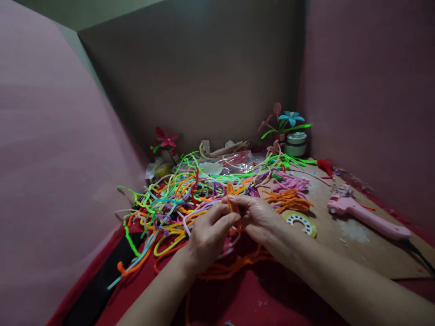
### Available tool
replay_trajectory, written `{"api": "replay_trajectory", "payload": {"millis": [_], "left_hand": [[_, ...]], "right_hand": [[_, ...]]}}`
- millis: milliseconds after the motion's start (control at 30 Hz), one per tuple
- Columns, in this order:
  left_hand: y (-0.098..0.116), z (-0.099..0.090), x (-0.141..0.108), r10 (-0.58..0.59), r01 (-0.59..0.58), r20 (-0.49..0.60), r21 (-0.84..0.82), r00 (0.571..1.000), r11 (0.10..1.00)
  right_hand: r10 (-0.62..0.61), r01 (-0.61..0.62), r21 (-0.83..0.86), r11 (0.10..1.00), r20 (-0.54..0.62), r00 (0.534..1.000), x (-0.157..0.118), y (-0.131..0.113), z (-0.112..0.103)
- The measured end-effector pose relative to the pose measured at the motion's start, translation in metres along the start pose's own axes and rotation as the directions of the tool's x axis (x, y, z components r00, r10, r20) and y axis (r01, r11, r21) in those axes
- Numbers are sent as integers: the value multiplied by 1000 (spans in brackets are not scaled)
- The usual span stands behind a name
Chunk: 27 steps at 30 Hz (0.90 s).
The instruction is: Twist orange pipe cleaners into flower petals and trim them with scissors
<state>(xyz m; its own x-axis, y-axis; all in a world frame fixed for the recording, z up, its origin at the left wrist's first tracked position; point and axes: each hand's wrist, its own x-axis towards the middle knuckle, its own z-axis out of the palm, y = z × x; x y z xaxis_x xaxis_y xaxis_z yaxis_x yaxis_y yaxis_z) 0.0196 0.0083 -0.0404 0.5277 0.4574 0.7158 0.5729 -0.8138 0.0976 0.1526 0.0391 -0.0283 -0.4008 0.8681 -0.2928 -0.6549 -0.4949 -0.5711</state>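
My left hand and my right hand meet over the red cloth, both pinching an orange pipe cleaner that is bent into a narrow upright loop. Its lower part is partly hidden by my fingers. Behind and to the left spreads a tangled heap of pipe cleaners in green, yellow, orange, purple and other colours. More orange pipe cleaners trail below my hands. Right of my right hand lie an orange bundle and a pink bundle.
A brown board carries a pink hot glue gun with a cord, and a yellow tape roll. At the back stand a blue pipe-cleaner flower, a jar and a red flower. Walls enclose both sides.
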Motion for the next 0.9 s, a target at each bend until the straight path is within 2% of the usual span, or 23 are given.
{"api": "replay_trajectory", "payload": {"millis": [67, 133, 267, 433, 533, 700, 800, 900], "left_hand": [[3, -4, 3, -35, 30, -65, -68, 997, 997], [6, -10, 7, -133, 118, -91, -161, 987, 980], [8, -19, 12, -322, 300, 1, -366, 947, 881], [7, -22, 11, -513, 450, 14, -503, 858, 738], [6, -25, 12, -513, 471, 19, -425, 858, 773], [6, -27, 14, -383, 383, 22, -82, 924, 920], [7, -25, 14, -332, 329, 39, 70, 943, 942], [8, -24, 14, -307, 299, 41, 140, 951, 944]], "right_hand": [[-25, 25, -40, 999, 11, 1000, 0, 1, -2], [-62, 64, -85, 994, 30, 998, -1, 1, -3], [-130, 153, -195, 969, 125, 984, -3, 3, -3], [-220, 275, -308, 911, 201, 955, 1, 7, -7], [-233, 300, -371, 879, 215, 948, 3, 8, -9], [-247, 326, -469, 821, 223, 943, 3, 5, -10], [-247, 341, -520, 783, 242, 938, 1, 4, -10], [-253, 361, -586, 725, 261, 932, 0, 3, -9]]}}
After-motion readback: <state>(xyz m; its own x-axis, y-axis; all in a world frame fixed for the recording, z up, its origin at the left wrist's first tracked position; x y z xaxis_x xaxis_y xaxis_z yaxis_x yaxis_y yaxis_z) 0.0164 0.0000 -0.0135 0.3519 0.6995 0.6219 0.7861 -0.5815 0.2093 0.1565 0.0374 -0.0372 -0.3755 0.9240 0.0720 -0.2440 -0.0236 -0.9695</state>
